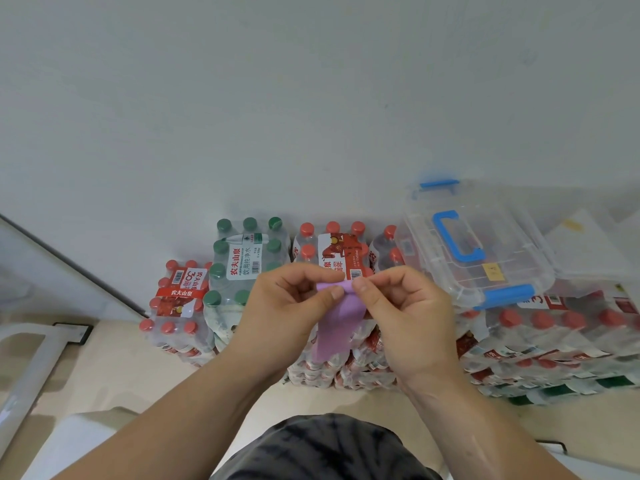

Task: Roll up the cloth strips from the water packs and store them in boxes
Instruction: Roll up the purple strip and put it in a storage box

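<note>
The person holds both hands up in the near middle of the view, in front of the stacked water packs [346,362]. The left hand [291,306] and the right hand [405,317] meet at the top end of a purple cloth strip [341,323]. Each hand pinches that end between thumb and forefinger, with the other fingers curled in. The top edge of the strip looks folded or turned over between the fingertips. The rest hangs straight down between the two wrists, clear of the packs behind it.

The packs stand on a pale floor [145,372] against a white wall [311,116]. A low pack of red-capped bottles [176,299] is on the left. Just right of it is a taller pack of green-capped bottles [242,268]. More red-capped packs sit behind the hands and run off to the right.

A clear plastic box [478,251] with a blue handle and blue clips rests on top of the right-hand packs, its lid on. Whether anything lies inside it cannot be told. At the near edge is the person's dark patterned clothing [318,448].
</note>
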